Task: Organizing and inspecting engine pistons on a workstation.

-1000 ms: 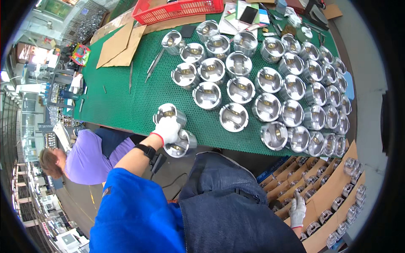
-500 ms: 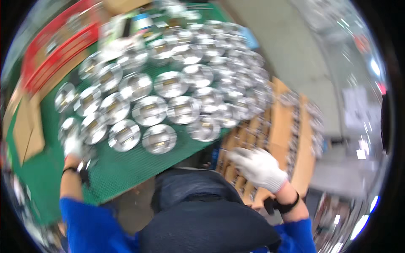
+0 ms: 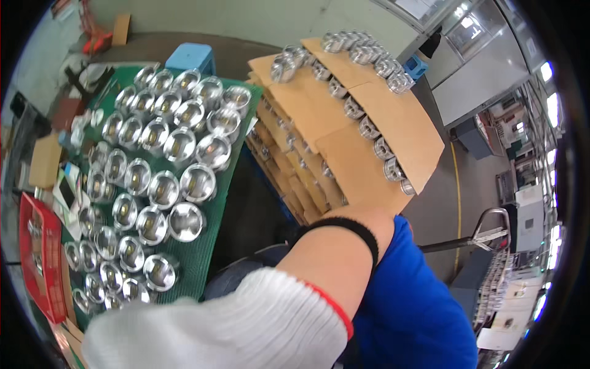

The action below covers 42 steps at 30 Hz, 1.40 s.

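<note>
Swinging right since the last frame, we raise our white-gloved right hand [image 3: 246,326] close to the lens, grip impossible to tell, beside the counter [image 3: 212,215] of shiny pistons [image 3: 184,221]; left hand unseen

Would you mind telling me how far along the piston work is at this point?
Done, it seems: rows of pistons cover most of the green mat. In hand: nothing that shows; the right hand is raised close to the camera, its fingertips out of frame. Left, probably: further pistons sit on the top sheet of the cardboard stack and between its lower layers.
</note>
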### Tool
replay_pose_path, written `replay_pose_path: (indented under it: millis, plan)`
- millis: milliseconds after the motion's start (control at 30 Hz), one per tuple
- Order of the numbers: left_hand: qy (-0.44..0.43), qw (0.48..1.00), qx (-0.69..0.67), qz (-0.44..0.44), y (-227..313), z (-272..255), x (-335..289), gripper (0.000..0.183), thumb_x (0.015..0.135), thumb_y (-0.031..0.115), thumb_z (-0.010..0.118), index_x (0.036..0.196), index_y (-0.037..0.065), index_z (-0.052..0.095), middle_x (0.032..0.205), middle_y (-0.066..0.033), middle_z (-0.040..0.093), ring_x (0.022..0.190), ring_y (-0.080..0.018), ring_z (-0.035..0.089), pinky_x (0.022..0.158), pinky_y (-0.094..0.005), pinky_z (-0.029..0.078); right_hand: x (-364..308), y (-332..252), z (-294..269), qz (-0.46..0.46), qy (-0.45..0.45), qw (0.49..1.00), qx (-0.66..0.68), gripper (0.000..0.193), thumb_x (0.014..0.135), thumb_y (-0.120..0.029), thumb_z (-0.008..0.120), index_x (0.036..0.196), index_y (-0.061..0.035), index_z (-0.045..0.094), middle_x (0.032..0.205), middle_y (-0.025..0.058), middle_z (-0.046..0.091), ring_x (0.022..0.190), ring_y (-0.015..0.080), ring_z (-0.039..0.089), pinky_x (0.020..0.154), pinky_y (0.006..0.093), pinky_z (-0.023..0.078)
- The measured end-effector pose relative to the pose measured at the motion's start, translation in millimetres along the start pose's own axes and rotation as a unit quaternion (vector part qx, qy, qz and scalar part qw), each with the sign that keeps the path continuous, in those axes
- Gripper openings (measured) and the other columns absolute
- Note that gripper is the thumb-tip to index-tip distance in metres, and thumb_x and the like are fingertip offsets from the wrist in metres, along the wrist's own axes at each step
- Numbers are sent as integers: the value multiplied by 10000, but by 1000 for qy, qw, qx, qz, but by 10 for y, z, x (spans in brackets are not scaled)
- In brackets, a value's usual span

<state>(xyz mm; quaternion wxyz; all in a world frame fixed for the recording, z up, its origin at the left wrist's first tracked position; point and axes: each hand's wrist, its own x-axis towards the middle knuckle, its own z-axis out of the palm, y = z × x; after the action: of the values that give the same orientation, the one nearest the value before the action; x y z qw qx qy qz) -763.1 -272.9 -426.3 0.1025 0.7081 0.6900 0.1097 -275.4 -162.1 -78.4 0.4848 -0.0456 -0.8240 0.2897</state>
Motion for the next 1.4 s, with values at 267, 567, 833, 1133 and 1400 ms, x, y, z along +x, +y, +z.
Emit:
replay_pose_path:
  millis: [267,567,833,1133,1400]
  plan:
    - [-132,959,-164,191,2264,391,746,501,726,-43,628,1216,53,600,1359,-184,510,1234,-341,516,1003,-369,452,-1050,-481,-1071,-105,195,961,-168,241,692,-274,653,608,-71,553,535,111,527,430,253,534,398,363,460]
    - [-137,940,-86,301,4372,323,1553,342,786,19,663,1125,71,651,1216,-141,608,1065,-335,613,923,-403,503,-2262,-645,-1850,66,173,964,-192,135,844,-214,543,872,-92,592,723,86,564,598,262,588,483,386,458]
    - [-260,876,44,403,5698,283,2564,374,804,149,656,1173,115,606,1256,-148,569,1102,-359,583,940,-440,489,-4721,246,-3320,559,36,648,-516,344,883,-250,616,1207,-136,643,1152,131,653,1073,305,619,937,409,492]
    - [-265,806,102,519,7130,988,4234,446,794,145,665,1233,133,585,1356,-155,515,1215,-366,523,995,-463,454,-6209,570,-4382,762,142,412,-478,544,937,-380,547,1451,-241,435,1477,225,401,1317,399,439,1060,450,412]
    - [-195,811,193,517,8018,2141,5981,564,786,160,673,1327,234,532,1438,-165,426,1291,-371,461,1051,-471,409,-6340,1559,-4754,798,61,216,-559,620,964,-540,448,1502,-247,351,1528,247,301,1399,436,285,1107,611,233]
